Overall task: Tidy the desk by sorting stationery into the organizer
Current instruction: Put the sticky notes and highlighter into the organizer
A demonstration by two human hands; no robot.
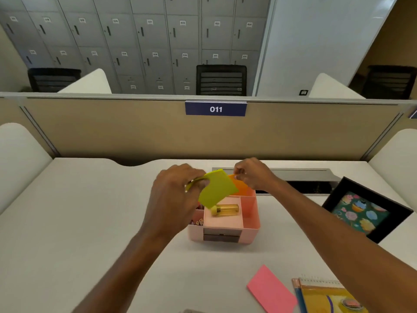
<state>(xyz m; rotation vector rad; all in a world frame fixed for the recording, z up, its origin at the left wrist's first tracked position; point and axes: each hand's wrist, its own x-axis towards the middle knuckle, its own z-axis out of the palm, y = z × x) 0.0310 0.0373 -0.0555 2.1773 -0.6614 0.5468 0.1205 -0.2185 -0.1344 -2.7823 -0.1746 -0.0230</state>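
A pink desk organizer (250,213) stands mid-desk, with a yellow see-through tube (225,210) lying in its middle tray and pencils (198,222) in its left slot. My left hand (173,195) holds a yellow-green sticky-note pad (216,188) tilted above the organizer. My right hand (252,175) pinches the top edge of an orange sticky-note pad (241,185) that stands in the organizer's back compartment, partly hidden behind the green pad.
A pink sticky-note pad (273,290) lies near the front right, beside spiral notebooks (325,297). A black picture frame (365,211) lies at the right. A grey cable tray (300,175) runs behind the organizer, under the beige partition (135,132).
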